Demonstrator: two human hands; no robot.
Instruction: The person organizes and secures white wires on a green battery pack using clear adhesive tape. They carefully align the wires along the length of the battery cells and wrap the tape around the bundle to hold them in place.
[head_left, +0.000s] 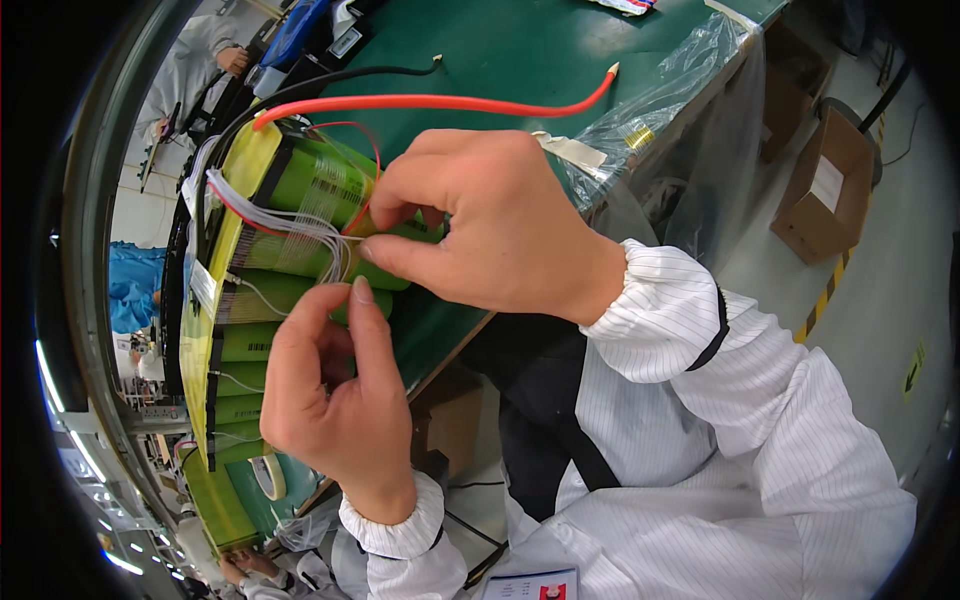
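A battery pack of green cylindrical cells [247, 343], with a yellow end board [198, 350], stands on the bench to the left. Thin white, grey and red wires [285, 222] run in a bundle from its board across the upper cells. My right hand [500, 220] is closed over the pack, thumb and forefinger pinching a thin wire. Just below and to the left, my left hand [340, 400] is closed, its thumb and forefinger together at the lower end of the wires. The exact strands between its fingertips are partly hidden.
A thick red cable [450, 102] and a black cable [350, 73] stretch over the green bench top [480, 50]. Clear plastic sheeting [670, 100] hangs over the bench edge. A cardboard box [825, 190] sits on the floor at right. Other people's hands [232, 60] show at far left.
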